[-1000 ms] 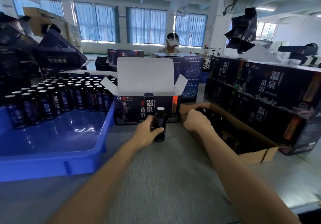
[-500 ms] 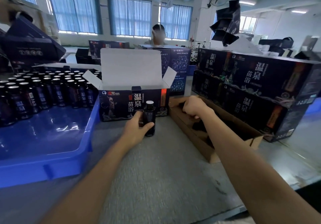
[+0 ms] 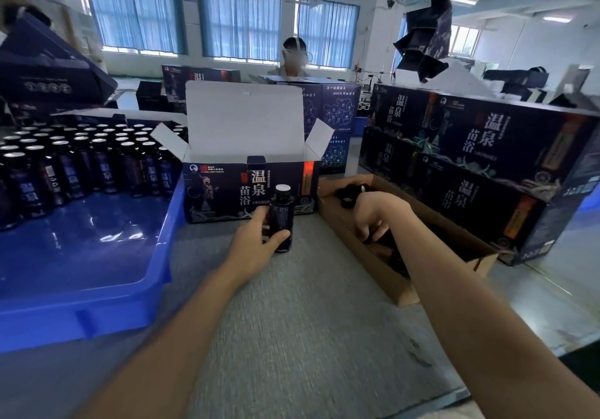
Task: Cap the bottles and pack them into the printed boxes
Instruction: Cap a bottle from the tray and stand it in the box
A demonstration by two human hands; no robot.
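Observation:
My left hand [image 3: 258, 244] grips a small dark bottle [image 3: 281, 215] with a silvery foil top, standing upright on the grey table just in front of the open printed box [image 3: 227, 191]. My right hand [image 3: 378, 215] reaches down into the brown cardboard tray [image 3: 402, 288] of black caps [image 3: 349, 192], its fingers curled among them; whether they hold a cap is hidden. Several more uncapped bottles [image 3: 81, 165] stand in rows at the back of the blue plastic tray [image 3: 97, 288].
Stacked printed boxes [image 3: 470, 165] form a wall on the right behind the cap tray. More dark boxes [image 3: 48, 71] pile up at the far left. A person [image 3: 293, 58] sits across the table behind further boxes. Bare grey table surface [image 3: 292, 337] lies in front.
My right hand has dropped from the near rim of the cap tray down into the caps. My left hand still holds the bottle in the same spot. The view has shifted slightly.

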